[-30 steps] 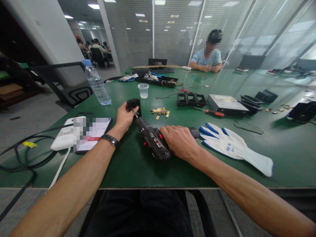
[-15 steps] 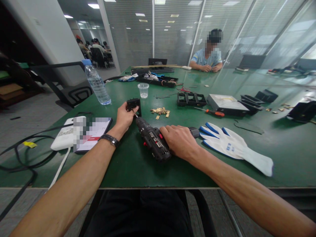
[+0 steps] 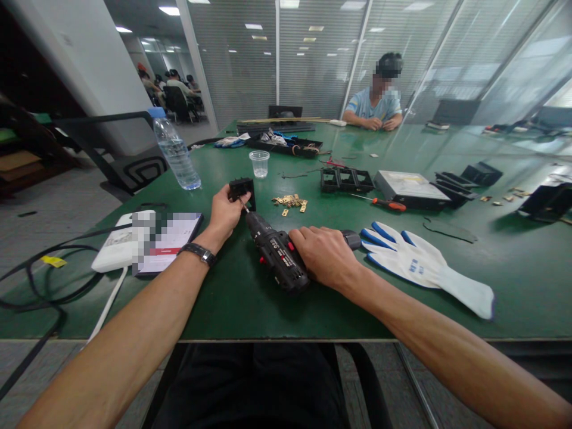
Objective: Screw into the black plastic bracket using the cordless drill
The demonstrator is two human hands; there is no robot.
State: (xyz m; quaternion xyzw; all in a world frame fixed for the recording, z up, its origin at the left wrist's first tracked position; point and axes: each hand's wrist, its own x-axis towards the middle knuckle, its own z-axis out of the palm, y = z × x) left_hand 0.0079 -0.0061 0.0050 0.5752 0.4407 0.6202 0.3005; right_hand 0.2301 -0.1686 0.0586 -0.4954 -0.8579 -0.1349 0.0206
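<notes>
Your left hand (image 3: 224, 213) pinches a small black plastic part (image 3: 242, 190) upright on the green table (image 3: 250, 298), thumb and fingers closed on its near side. Your right hand (image 3: 325, 255) is wrapped around the grip of a black cordless drill (image 3: 277, 253), which lies low over the table with its bit pointing toward 11 o'clock and its tip meeting the part. The two hands are apart, the drill body between them. Just past the part at 1 o'clock lies a small heap of brass pieces (image 3: 289, 202). A white and blue glove (image 3: 420, 263) lies at 3 o'clock of your right hand, near it. A clear plastic cup (image 3: 260, 163) stands at 12 o'clock beyond the part, and a water bottle (image 3: 175, 151) at 10 o'clock.
</notes>
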